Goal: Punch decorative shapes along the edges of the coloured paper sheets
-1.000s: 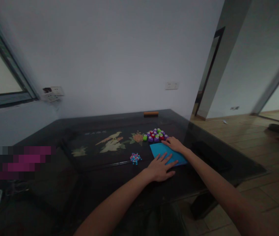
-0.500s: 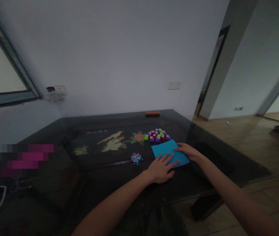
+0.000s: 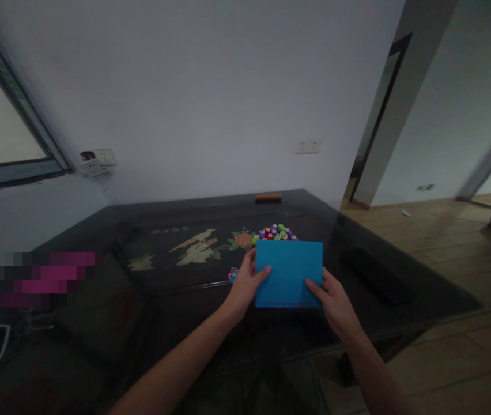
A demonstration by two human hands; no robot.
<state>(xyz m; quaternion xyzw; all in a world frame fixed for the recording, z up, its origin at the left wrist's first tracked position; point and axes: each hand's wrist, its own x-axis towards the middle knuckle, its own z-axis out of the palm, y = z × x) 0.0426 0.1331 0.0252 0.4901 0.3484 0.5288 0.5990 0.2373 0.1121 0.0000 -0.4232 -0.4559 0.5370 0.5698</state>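
A blue sheet of paper (image 3: pixel 289 271), perhaps folded, is held up over the near part of the dark table, tilted to face me. My left hand (image 3: pixel 245 282) grips its left edge, thumb on the front and fingers behind. On the right edge my right hand (image 3: pixel 331 294) holds it the same way. A row of small marks runs along the paper's lower edge. Just behind its top edge lie several green, red and purple eye-like pieces (image 3: pixel 275 231), partly hidden. Beside my left hand is a small pile of blue and pink bits (image 3: pixel 232 275), partly covered by that hand.
The dark table (image 3: pixel 185 323) has a bird-and-flower picture (image 3: pixel 197 248) on its top. A long black object (image 3: pixel 377 276) lies to the right. An orange-brown bar (image 3: pixel 268 197) sits by the wall at the back. A white cable (image 3: pixel 6 351) is at the far left.
The blue paper has come up off the table and turned square to me. My left hand has moved from lying flat on it to gripping its left edge; my right hand grips the right.
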